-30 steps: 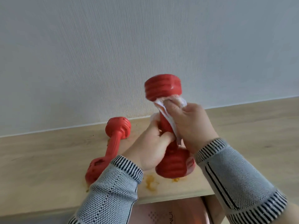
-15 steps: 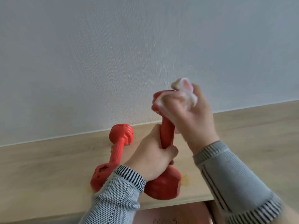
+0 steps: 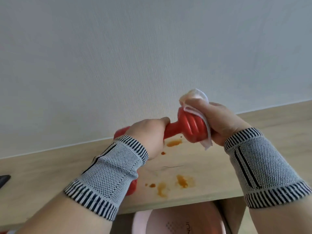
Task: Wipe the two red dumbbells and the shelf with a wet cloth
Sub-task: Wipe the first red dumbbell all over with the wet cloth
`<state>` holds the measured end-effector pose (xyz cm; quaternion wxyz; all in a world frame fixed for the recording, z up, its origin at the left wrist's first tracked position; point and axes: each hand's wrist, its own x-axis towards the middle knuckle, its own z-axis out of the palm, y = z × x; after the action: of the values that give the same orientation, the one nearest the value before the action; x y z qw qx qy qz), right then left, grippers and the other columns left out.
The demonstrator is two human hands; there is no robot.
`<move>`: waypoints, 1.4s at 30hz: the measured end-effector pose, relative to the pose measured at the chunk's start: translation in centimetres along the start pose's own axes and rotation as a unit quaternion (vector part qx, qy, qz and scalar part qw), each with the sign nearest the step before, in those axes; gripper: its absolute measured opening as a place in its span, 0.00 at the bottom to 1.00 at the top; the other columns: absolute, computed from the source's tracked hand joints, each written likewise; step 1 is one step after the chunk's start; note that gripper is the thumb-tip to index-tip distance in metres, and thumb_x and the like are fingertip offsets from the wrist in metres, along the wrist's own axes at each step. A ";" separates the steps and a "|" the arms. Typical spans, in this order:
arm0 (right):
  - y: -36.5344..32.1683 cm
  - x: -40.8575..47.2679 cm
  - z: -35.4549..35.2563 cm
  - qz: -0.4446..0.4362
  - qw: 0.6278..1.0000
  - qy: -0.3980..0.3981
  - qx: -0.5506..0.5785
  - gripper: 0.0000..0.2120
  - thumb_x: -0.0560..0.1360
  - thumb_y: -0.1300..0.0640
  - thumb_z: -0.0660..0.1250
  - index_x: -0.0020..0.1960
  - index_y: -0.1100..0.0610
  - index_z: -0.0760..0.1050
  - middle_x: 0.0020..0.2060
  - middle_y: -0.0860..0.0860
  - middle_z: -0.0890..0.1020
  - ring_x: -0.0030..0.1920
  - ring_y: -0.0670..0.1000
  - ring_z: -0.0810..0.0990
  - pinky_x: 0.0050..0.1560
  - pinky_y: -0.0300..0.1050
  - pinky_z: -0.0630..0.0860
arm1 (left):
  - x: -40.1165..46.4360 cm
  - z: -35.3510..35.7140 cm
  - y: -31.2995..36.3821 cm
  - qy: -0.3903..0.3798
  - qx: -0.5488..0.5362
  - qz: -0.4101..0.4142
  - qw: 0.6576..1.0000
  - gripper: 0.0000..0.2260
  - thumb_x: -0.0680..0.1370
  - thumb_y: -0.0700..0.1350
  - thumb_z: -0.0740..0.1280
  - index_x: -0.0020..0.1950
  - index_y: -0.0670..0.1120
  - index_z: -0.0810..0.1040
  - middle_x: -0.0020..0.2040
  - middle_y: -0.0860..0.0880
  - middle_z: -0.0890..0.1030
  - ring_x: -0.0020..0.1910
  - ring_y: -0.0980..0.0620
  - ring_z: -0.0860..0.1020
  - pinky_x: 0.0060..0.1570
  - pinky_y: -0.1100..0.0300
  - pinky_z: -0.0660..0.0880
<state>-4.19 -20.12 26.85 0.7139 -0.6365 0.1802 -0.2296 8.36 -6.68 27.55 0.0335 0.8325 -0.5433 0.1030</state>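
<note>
Head view: the left hand (image 3: pixel 148 132) is wrapped round the handle of a red dumbbell (image 3: pixel 190 127), which it holds roughly level above the wooden shelf (image 3: pixel 50 168), clear of the board. The right hand (image 3: pixel 224 122) clutches a white cloth (image 3: pixel 194 100) against the dumbbell's ribbed right head, fingers curled over it, one corner of the cloth hanging below the palm. Red parts of the second dumbbell (image 3: pixel 132 187) show behind the left wrist and sleeve; most of it is hidden. Orange stains (image 3: pixel 182 181) mark the shelf under and in front of the hands. Below the shelf's front edge sits a pink basin (image 3: pixel 152 222); whether anything lies in it cannot be told. Both wrists wear grey knitted cuffs (image 3: pixel 260 166) with striped bands
</note>
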 end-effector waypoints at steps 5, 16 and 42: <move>0.3 -0.4 2.9 -0.190 0.830 -0.010 -0.524 0.04 0.72 0.58 0.64 0.46 0.51 0.70 0.39 0.48 0.76 0.37 0.52 0.78 0.37 0.51 0.78 | 0.5 1.1 0.2 0.019 0.166 0.063 0.984 0.11 0.77 0.40 0.60 0.57 0.51 0.74 0.50 0.49 0.80 0.51 0.45 0.79 0.47 0.54 0.68; 2.0 0.7 1.4 0.028 0.984 0.014 0.175 0.23 0.65 0.56 0.72 0.56 0.67 0.77 0.51 0.64 0.82 0.47 0.61 0.82 0.53 0.61 0.78 | 0.2 3.7 0.0 0.063 -0.064 -0.019 0.996 0.06 0.73 0.39 0.63 0.45 0.50 0.72 0.44 0.51 0.81 0.46 0.45 0.79 0.45 0.57 0.72; 3.0 -0.3 3.2 0.139 0.899 -0.190 0.370 0.22 0.75 0.37 0.60 0.48 0.55 0.79 0.46 0.57 0.80 0.44 0.56 0.78 0.48 0.55 0.75 | 2.8 -3.3 2.5 0.241 -0.869 -0.235 0.364 0.12 0.75 0.43 0.61 0.33 0.49 0.64 0.25 0.54 0.67 0.23 0.55 0.67 0.31 0.61 0.64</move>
<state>-2.42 -17.06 24.26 0.9434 -0.3259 0.0302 -0.0528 6.70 -9.61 31.23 0.8902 0.3768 -0.0837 -0.2420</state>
